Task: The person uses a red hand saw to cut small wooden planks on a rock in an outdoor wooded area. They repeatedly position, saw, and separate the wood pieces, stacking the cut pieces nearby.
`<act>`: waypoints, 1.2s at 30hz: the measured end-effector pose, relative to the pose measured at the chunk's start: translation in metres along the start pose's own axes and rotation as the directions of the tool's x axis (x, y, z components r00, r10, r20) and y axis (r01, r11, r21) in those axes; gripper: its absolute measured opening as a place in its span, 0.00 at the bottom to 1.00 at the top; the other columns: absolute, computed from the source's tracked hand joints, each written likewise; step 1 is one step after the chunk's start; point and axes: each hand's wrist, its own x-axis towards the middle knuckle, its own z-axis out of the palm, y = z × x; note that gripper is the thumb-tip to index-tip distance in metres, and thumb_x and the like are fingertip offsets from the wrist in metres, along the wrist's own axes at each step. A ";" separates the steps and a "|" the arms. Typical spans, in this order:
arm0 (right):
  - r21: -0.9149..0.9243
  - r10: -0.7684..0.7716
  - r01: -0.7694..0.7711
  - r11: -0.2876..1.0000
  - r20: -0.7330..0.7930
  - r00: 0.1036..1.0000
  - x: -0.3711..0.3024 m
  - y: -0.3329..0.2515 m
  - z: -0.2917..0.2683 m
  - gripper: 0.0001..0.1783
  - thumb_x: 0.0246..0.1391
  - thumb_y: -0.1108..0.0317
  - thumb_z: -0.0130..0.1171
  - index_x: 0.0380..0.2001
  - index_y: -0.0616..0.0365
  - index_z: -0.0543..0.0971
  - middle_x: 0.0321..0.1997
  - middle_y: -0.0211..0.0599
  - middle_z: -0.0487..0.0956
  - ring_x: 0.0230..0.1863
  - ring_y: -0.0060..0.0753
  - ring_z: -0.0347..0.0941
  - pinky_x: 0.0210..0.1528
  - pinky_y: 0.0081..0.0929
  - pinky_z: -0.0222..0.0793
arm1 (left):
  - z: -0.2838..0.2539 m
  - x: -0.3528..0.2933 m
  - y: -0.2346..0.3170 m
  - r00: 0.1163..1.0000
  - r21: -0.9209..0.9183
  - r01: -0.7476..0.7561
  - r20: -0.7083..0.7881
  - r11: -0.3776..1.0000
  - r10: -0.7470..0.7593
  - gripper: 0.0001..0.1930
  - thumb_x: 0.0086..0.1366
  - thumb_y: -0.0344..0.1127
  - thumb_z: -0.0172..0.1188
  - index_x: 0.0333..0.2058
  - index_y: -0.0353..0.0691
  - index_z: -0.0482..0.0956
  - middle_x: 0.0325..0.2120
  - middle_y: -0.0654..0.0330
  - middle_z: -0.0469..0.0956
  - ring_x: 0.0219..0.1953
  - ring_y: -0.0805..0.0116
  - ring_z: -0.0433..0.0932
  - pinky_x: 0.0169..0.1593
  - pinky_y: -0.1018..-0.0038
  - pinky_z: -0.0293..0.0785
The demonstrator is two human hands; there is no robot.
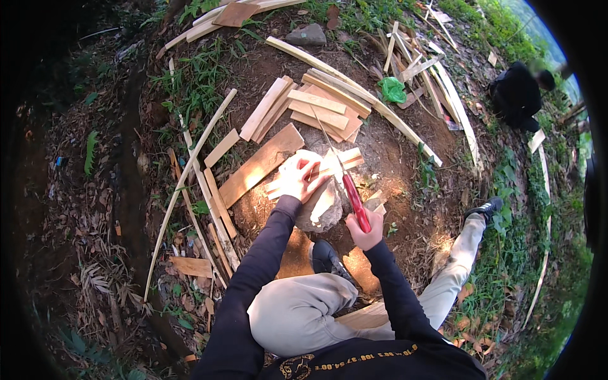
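My right hand (pixel 366 231) is closed round the red handle of a handsaw (pixel 354 201). Its narrow blade points forward and slightly left, crossing a short wooden strip (pixel 350 158). That strip lies across a pale stone (pixel 329 220) in front of me. My left hand (pixel 299 177), brightly sunlit, is closed on the strip just left of the blade, pressing it down; glare hides some finger detail. Under and beside that hand, a pale splinter of wood (pixel 323 201) rests on the stone.
Beyond the stone lie stacked short boards (pixel 323 111), with a wide plank (pixel 263 161) to the left. Long curved strips (pixel 183 174) flank the work spot. At right are a scrap pile (pixel 418 66), a green plastic bag (pixel 392 90) and another person (pixel 516 95) in dark clothes.
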 end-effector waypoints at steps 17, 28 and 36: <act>-0.069 -0.055 0.059 0.996 0.065 0.996 -0.029 -0.003 -0.028 0.11 0.44 0.72 0.61 0.14 0.59 0.72 0.09 0.35 0.66 0.11 0.33 0.69 0.20 0.30 0.62 | 0.018 -0.007 -0.018 0.984 -0.167 0.074 -0.149 0.983 -0.099 0.25 0.58 0.47 0.72 0.51 0.43 0.80 0.44 0.55 0.73 0.45 0.61 0.76 0.48 0.66 0.77; -0.019 0.007 -0.004 1.000 0.148 0.989 -0.030 -0.002 -0.059 0.14 0.45 0.72 0.61 0.13 0.58 0.69 0.09 0.35 0.65 0.10 0.30 0.65 0.20 0.28 0.61 | 0.004 0.000 0.007 0.995 0.171 -0.004 -0.094 0.985 0.020 0.24 0.53 0.51 0.73 0.45 0.45 0.84 0.43 0.56 0.73 0.48 0.56 0.71 0.52 0.61 0.69; -0.065 -0.084 0.091 0.994 0.102 0.991 0.000 -0.002 -0.015 0.08 0.45 0.72 0.62 0.18 0.58 0.75 0.12 0.37 0.71 0.14 0.34 0.71 0.22 0.29 0.66 | 0.000 -0.003 -0.007 0.989 0.283 0.037 -0.145 0.958 0.005 0.27 0.56 0.53 0.71 0.50 0.45 0.82 0.40 0.56 0.72 0.42 0.61 0.74 0.46 0.65 0.73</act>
